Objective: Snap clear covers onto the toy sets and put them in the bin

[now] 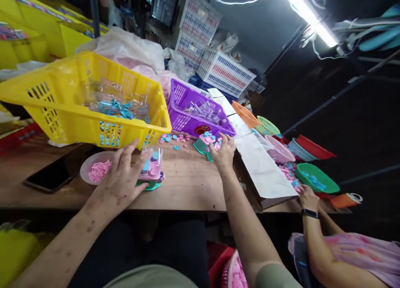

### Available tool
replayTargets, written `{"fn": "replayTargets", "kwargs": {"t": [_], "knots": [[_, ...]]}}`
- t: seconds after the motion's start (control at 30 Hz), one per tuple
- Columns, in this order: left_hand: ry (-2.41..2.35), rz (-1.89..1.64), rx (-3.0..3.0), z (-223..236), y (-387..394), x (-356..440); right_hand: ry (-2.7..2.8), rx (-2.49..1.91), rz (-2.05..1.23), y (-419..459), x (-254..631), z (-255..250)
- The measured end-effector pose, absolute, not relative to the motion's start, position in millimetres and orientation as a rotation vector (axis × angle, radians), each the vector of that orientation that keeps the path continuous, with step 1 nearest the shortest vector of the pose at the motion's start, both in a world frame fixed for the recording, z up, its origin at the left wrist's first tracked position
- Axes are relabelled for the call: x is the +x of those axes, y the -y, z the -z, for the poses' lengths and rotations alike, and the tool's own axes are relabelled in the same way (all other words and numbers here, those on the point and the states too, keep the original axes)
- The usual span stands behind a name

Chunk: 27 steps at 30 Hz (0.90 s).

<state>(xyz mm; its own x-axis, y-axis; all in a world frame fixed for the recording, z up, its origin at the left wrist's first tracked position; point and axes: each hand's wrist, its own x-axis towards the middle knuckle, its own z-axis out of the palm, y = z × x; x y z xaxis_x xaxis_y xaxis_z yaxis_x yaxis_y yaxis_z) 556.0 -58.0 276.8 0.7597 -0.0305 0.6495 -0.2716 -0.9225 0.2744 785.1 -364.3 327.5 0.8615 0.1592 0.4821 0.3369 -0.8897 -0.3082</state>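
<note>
My left hand (123, 179) has its thumb and index finger around the left side of a small pink-and-green plastic toy (153, 168) with a clear cover, standing on the table. The other fingers of that hand stretch away past it. Farther back, my right hand (223, 154) closes thumb and fingers around a small pink-and-green toy piece (218, 144), partly hidden by the fingers. A similar toy (202, 144) stands just left of it. Close to my left hand is a pale bowl (86, 168) of pink pieces (99, 171).
A yellow basket (78, 119) and a purple basket (184, 118) hold clear plastic parts. Small pink and blue pieces (176, 138) lie between them and me. A phone (59, 171) lies at left. Right of a white-topped box (264, 167), a co-worker's hand (309, 199) is near a green basket (328, 179).
</note>
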Motion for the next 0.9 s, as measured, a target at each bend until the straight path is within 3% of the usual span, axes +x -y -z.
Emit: {"fn": "replayTargets", "kwargs": {"t": [0.17,0.3,0.5,0.67,0.8,0.9], "knots": [[0.313,-1.135,2.325,-306.2,106.3,524.8,0.294,-2.669,0.601,427.9,809.6,-304.9],[0.596,-0.851,2.142,-308.7,145.5,525.8,0.421,-2.547,0.660,444.2,808.6,-295.2],[0.450,-0.511,2.045,-262.8,181.1,581.6,0.863,-2.363,0.468,428.4,773.4,-303.5],[0.348,-0.474,2.016,-228.6,192.0,627.1,1.303,-2.131,0.302,386.9,756.3,-359.9],[0.342,-0.409,1.960,-215.7,187.2,634.1,1.216,-2.172,0.498,334.3,841.2,-425.7],[0.354,-0.376,1.978,-206.8,186.8,633.4,1.036,-2.445,0.234,279.6,926.9,-443.0]]}}
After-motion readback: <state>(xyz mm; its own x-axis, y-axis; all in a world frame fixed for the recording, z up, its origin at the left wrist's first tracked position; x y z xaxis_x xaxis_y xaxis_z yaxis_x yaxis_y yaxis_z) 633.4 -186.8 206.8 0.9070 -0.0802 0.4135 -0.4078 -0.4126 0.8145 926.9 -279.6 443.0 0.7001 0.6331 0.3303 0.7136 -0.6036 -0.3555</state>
